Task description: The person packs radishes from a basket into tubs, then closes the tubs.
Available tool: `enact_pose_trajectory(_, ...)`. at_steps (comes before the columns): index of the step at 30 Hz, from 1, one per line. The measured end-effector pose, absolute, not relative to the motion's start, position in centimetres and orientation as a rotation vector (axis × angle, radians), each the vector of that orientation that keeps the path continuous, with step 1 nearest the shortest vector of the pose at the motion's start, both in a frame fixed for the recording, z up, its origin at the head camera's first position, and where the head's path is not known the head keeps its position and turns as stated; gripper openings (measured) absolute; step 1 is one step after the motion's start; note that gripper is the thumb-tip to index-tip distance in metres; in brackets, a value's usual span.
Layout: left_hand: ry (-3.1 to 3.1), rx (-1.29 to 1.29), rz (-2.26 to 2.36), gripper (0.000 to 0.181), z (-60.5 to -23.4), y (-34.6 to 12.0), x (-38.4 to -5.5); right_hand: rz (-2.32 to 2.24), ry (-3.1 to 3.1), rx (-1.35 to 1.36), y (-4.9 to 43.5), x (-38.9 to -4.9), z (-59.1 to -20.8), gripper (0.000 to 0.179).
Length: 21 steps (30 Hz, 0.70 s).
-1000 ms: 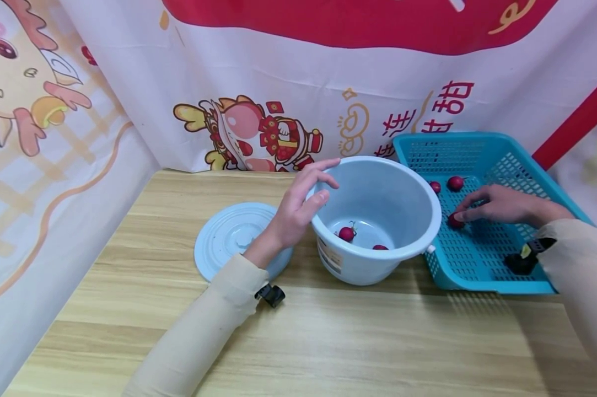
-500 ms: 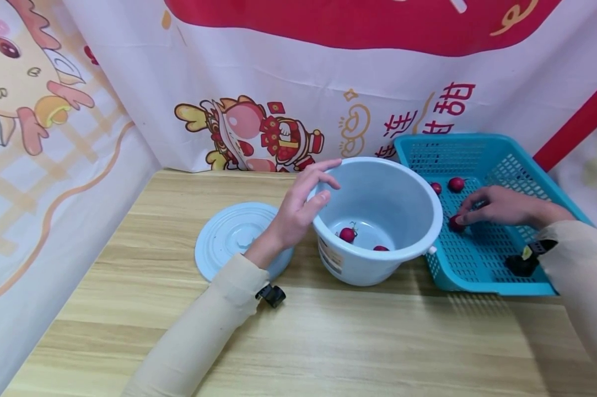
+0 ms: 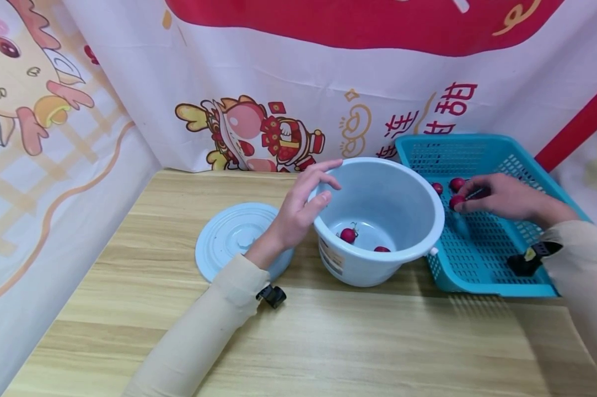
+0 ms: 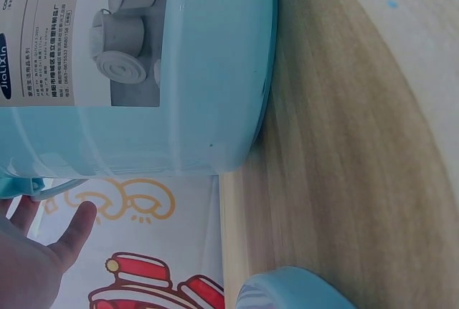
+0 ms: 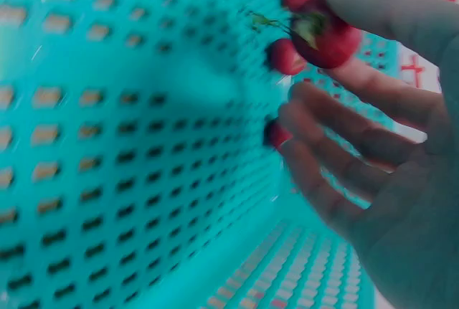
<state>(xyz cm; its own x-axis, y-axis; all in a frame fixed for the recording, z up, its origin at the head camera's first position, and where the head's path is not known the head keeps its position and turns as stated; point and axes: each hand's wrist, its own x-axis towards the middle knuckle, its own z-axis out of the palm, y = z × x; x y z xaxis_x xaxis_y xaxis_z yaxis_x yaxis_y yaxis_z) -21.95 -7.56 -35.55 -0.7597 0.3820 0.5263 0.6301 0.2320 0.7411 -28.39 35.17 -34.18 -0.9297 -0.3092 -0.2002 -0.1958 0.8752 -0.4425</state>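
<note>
My right hand pinches a red radish between thumb and forefinger, just above the floor of the teal basket. A short green stem shows on the radish in the right wrist view, and the other fingers are spread. Behind it in the basket lie more radishes, one red radish near the left wall. My left hand rests at the left rim of the light blue bucket, with its fingers loosely extended over the edge. Inside the bucket lie a radish and another, partly hidden radish.
A light blue round lid lies on the wooden table left of the bucket, partly behind my left forearm. The basket stands right beside the bucket. A white printed cloth hangs along the back of the table.
My right hand has lifted the radish a little off the basket floor, moving slightly away from me. The left hand and the bucket have stayed in place.
</note>
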Motion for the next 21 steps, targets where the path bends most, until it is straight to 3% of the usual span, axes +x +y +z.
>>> enact_pose_trajectory(7, -2.266, -0.952, -1.553, 0.041, -35.6, -7.4, -22.0, -0.960, 2.931, -0.343, 32.4, -27.4, -31.7, 0.058)
enact_pose_trajectory(14, -2.258, -0.961, -1.551, 0.042, -35.6, -7.5, -22.0, -1.233, 3.020, -0.255, 28.4, -26.3, -29.9, 0.049)
enact_pose_trajectory(21, -2.258, -0.960, -1.543, 0.039, -35.5, -7.5, -22.0, -1.291, 3.011, -0.484, 24.0, -25.1, -29.0, 0.046)
